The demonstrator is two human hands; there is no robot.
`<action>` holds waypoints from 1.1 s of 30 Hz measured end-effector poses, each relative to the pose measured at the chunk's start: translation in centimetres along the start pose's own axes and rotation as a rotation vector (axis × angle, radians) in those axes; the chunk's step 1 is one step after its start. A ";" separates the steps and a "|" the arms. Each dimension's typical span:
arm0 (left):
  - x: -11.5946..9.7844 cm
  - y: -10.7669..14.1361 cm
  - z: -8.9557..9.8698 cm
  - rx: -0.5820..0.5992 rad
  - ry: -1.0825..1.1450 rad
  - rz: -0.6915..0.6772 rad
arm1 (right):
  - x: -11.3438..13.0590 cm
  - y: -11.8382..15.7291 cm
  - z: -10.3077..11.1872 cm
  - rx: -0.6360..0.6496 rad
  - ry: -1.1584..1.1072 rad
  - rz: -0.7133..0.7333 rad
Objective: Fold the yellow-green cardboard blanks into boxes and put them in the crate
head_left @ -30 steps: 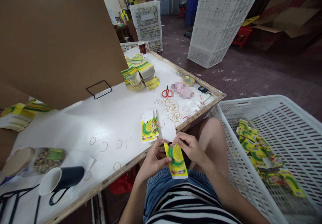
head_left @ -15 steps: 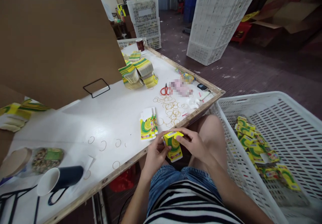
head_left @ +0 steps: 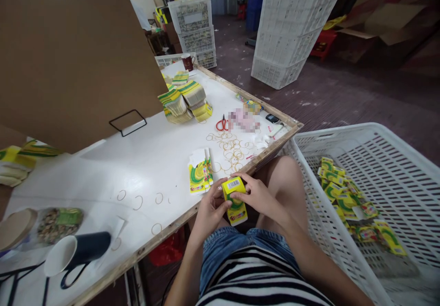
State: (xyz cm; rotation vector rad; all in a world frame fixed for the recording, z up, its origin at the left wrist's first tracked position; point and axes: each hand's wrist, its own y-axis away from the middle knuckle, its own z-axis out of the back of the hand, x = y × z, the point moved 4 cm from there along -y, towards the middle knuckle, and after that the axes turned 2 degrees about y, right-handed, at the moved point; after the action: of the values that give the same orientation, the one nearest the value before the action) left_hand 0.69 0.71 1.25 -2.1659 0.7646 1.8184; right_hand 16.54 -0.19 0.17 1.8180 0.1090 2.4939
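Box [head_left: 238, 208], yellow and green, held over the person's lap just off the near edge of the table [head_left: 103, 173]. Its end panel carries one barcode [head_left: 233, 184]; the colorful logo on its front is too small to read. The left hand [head_left: 213, 206] grips one side of it, thumb on the front; the right hand [head_left: 257, 197] grasps the other side, its thumb also pressing the front.

On the table near that edge lies a small group of flat cartons [head_left: 198, 175] in the same print, logo unreadable. Also on the table: one pair of red-handled scissors [head_left: 223, 123], one black handheld device [head_left: 272, 118], one maroon mug [head_left: 187, 62], one dark blue mug [head_left: 90, 246], five scattered rings [head_left: 158, 198] toward its left side and a tangle of rings [head_left: 233, 150], too many to count, toward its right. Right of the table, one white crate [head_left: 347, 134] holds yellow boxes [head_left: 347, 203], overlapping too much to count. Beyond its far end stand three stacked crates [head_left: 195, 33], with one blank-looking label [head_left: 193, 17].
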 end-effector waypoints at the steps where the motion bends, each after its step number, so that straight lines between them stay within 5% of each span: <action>1: -0.1 0.0 0.0 -0.001 0.003 0.004 | 0.0 0.0 0.0 0.014 -0.021 0.002; 6: -0.3 0.0 0.1 -0.011 0.042 0.023 | 0.0 0.0 0.5 0.062 -0.112 0.057; 33: 0.9 -0.4 0.5 0.016 -0.043 0.003 | -0.1 -0.5 -0.1 0.012 0.251 0.013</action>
State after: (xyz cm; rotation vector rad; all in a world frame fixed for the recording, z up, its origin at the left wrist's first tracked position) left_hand 0.56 1.04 0.27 -2.1099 0.7711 1.8469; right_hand 16.48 0.25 0.00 1.5050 0.1231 2.7248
